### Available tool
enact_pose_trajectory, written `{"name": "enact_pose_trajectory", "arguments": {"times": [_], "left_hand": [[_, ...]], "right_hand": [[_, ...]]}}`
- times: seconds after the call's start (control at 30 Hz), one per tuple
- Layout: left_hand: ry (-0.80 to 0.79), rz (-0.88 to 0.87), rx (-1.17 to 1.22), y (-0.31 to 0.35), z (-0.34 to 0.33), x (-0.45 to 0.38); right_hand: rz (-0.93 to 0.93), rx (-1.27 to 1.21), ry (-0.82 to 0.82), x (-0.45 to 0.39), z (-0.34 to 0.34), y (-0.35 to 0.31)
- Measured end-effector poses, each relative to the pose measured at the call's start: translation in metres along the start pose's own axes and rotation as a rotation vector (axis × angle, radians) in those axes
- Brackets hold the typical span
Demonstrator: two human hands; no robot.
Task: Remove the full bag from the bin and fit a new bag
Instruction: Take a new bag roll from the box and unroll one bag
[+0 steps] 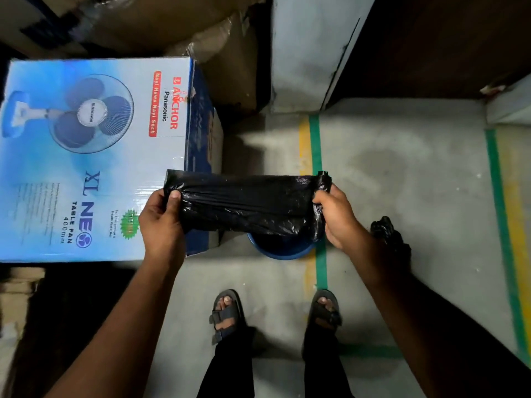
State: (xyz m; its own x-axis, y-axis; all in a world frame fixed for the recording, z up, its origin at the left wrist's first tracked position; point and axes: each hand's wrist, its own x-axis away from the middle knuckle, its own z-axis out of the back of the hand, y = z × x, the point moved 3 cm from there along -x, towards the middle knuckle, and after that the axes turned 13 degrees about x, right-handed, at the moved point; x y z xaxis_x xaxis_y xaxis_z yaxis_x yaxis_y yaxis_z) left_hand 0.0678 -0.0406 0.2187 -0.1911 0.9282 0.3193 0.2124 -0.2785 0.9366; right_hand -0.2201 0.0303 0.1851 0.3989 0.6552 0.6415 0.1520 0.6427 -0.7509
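A folded new black bag (244,203) is stretched flat between my two hands, above the bin. My left hand (162,222) pinches its left end and my right hand (337,216) grips its bunched right end. Under the bag, only the near rim of the blue bin (283,251) shows on the floor; its inside is hidden. A crumpled, knotted black bag (389,239) sits on the floor to the right, partly behind my right forearm.
A large blue table-fan box (86,156) stands to the left, close to the bin. Brown cartons (172,24) are stacked behind it. A grey wall corner (304,53) rises beyond the bin. Green and yellow tape lines (316,145) cross the concrete floor. My sandalled feet (227,314) are below.
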Motion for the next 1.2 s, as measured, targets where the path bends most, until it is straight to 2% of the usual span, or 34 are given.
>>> {"name": "enact_pose_trajectory", "arguments": {"times": [0.07, 0.2, 0.33, 0.43, 0.6, 0.67, 0.8, 0.9, 1.0, 1.2], "left_hand": [[0.004, 0.011, 0.007, -0.003, 0.0, 0.002], [0.038, 0.005, 0.008, 0.005, 0.01, -0.001], [0.114, -0.032, -0.007, 0.016, 0.018, -0.005], [0.086, -0.026, -0.038, 0.011, 0.011, -0.003], [-0.105, 0.001, -0.229, -0.018, -0.038, 0.025], [-0.252, 0.059, -0.302, -0.027, -0.062, 0.042], [-0.591, 0.221, -0.372, -0.033, -0.098, 0.063], [-0.763, 0.236, -0.418, -0.032, -0.107, 0.062], [-0.742, 0.214, -0.494, -0.029, -0.103, 0.056], [-0.654, 0.225, -0.507, -0.025, -0.09, 0.051]], "right_hand": [[0.056, 0.019, 0.018, 0.003, -0.001, -0.001], [0.157, 0.28, -0.026, 0.004, 0.012, 0.0], [0.09, 0.15, -0.064, -0.001, 0.029, 0.004], [0.086, 0.108, -0.019, 0.0, 0.029, 0.003], [0.153, 0.134, -0.014, 0.013, 0.006, -0.001], [0.185, 0.135, -0.056, 0.019, -0.004, -0.003], [0.181, -0.064, -0.226, 0.03, -0.015, -0.011], [0.157, -0.098, -0.299, 0.034, -0.009, -0.01], [0.123, -0.114, -0.348, 0.032, 0.0, -0.005], [0.014, -0.182, -0.215, 0.025, 0.008, 0.002]]}}
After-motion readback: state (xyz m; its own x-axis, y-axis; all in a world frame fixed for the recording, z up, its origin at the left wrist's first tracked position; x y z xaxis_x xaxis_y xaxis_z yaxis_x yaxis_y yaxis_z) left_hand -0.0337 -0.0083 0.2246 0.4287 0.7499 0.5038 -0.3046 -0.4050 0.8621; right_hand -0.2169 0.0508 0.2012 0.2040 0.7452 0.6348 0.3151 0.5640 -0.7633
